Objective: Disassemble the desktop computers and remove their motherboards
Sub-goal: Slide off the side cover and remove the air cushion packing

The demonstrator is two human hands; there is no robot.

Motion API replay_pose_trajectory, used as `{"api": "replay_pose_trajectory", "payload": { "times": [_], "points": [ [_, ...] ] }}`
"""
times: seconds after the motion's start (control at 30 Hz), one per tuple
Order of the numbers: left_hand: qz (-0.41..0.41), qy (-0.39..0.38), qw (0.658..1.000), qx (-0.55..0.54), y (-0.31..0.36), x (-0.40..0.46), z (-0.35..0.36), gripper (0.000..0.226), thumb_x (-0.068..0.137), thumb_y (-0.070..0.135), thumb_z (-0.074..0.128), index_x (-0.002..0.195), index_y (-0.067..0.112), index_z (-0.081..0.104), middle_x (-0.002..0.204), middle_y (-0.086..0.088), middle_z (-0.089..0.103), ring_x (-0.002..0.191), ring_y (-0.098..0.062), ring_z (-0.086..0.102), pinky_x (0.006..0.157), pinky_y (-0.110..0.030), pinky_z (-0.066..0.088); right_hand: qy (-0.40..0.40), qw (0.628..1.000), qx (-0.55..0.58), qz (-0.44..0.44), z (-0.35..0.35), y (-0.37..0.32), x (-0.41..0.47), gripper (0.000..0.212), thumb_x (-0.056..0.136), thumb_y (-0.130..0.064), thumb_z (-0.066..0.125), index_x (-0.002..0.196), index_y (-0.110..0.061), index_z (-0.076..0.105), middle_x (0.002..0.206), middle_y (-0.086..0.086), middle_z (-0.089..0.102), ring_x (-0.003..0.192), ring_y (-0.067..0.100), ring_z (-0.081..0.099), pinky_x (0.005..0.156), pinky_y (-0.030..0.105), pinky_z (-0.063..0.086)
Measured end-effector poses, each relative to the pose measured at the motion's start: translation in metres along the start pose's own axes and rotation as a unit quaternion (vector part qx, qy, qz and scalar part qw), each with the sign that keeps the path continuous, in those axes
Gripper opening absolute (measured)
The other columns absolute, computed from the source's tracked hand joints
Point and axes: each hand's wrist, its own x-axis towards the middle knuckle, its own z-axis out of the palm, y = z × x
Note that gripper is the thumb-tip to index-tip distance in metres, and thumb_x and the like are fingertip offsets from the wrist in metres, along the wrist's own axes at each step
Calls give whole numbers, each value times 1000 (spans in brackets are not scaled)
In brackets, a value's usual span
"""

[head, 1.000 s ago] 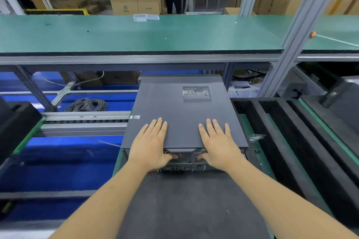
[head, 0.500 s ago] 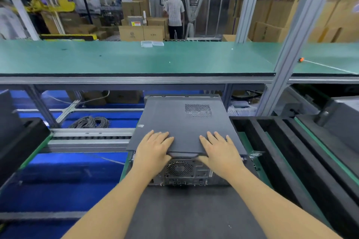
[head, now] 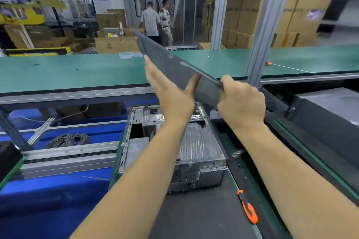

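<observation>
Desktop computer (head: 194,153) lying on its side on the dark mat (head: 194,217) of the bench, uncovered, showing a bare silver chassis, a ribbed metal plate inside and a fan grille with ports on the near end. Grey side panel (head: 174,64) held up in the air above it, seen nearly edge-on, tilted, running from 11 o'clock down toward 4 o'clock. Left hand (head: 171,93) flat against the panel's underside, fingers straight, thumb pressed to the panel face. Right hand (head: 242,101) curled round the panel's near corner, grip closed on it. Orange-and-black screwdriver (head: 248,207) lying on the mat's right edge at 5 o'clock of the computer, apart from it. Black foam tray (head: 318,122) at 3 o'clock. Coil of grey cable (head: 68,139) at 9 o'clock, beyond a roller rail (head: 68,155). Green shelf (head: 68,72) across the far side at 12 o'clock, carried on aluminium posts (head: 266,25). Farther back, stacked cardboard boxes (head: 242,15), yellow machinery (head: 23,13), and two people (head: 157,23) standing by a door.
</observation>
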Motion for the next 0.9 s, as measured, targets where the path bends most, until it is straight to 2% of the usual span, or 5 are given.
{"api": "replay_pose_trajectory", "payload": {
  "times": [0.1,0.27,0.4,0.53,0.9],
  "points": [
    [-148,-159,968,-127,15,-8,54,88,97,44,61,160,33,1,161,-1,31,127,-5,52,100,-29,49,10,998,-42,47,-16,27,6,44,65,4,74,72,-14,35,51,-9,11,46,25,28,50,19,5],
    [-222,-268,925,-154,25,-31,145,81,100,54,47,158,40,-8,158,3,37,133,-29,49,106,-52,47,-55,987,-111,103,-26,105,12,29,83,-8,67,80,-15,39,58,0,32,60,35,51,53,31,29],
    [-273,-342,885,-161,20,-43,216,76,99,43,57,156,45,6,142,5,50,115,-29,63,86,-49,59,-87,979,-123,137,-25,179,22,24,88,-14,65,83,-15,42,63,0,29,67,30,42,59,35,33],
    [-349,-349,850,-182,10,-61,300,62,97,34,58,147,45,24,122,2,55,99,-22,69,69,-38,62,-129,973,-109,156,-17,258,42,20,86,-14,66,83,-14,46,77,6,44,75,35,52,62,37,36],
    [-394,-411,813,-123,-49,-115,426,68,94,31,60,151,46,27,139,7,54,116,-23,64,97,-48,54,-255,942,-69,207,48,384,41,31,87,-11,66,74,-15,37,67,1,37,71,30,46,62,35,39]
  ]
}}
